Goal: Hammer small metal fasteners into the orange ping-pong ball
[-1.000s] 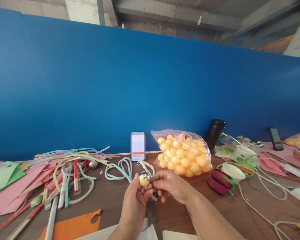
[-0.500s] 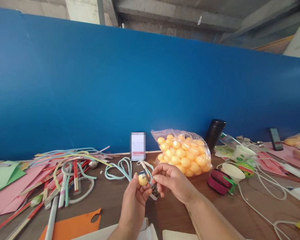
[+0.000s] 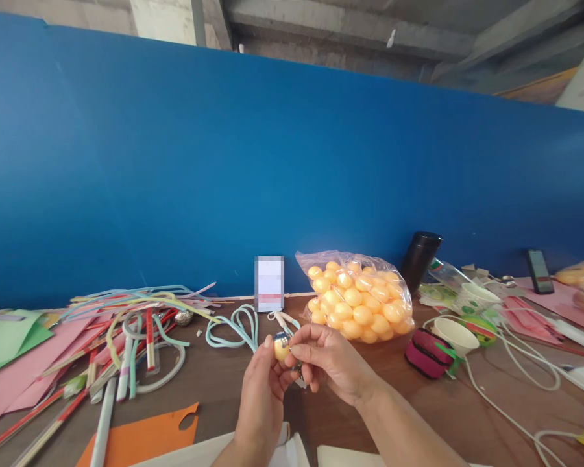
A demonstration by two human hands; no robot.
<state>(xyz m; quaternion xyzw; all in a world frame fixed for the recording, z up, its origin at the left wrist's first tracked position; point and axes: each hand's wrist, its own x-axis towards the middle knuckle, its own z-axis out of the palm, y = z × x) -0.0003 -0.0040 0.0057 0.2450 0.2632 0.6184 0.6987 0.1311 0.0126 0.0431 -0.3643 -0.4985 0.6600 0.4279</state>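
My left hand (image 3: pixel 265 395) pinches a yellow ball (image 3: pixel 281 351) between thumb and fingers. The upper part of the ball is covered in shiny silver pieces, while its lower part is bare yellow. My right hand (image 3: pixel 333 363) is closed in a pinch, with its fingertips at the right side of the ball; what they hold is too small to make out. Below the fingertips, a small box with dark, glittering contents (image 3: pixel 300 376) is mostly hidden by my hands. Behind them stands a clear bag of yellow balls (image 3: pixel 355 298).
Coloured tubes and sticks (image 3: pixel 141 324) lie heaped on the left with a silver ball (image 3: pixel 183 317). A phone (image 3: pixel 269 284) leans on the blue partition (image 3: pixel 272 162). On the right are a black bottle (image 3: pixel 421 259), a maroon pouch (image 3: pixel 428 353), paper cups (image 3: pixel 455 336) and white cables (image 3: pixel 491 397).
My right fingertips have moved left and now meet the side of the ball. The ball has shifted slightly right, and less of the small box shows.
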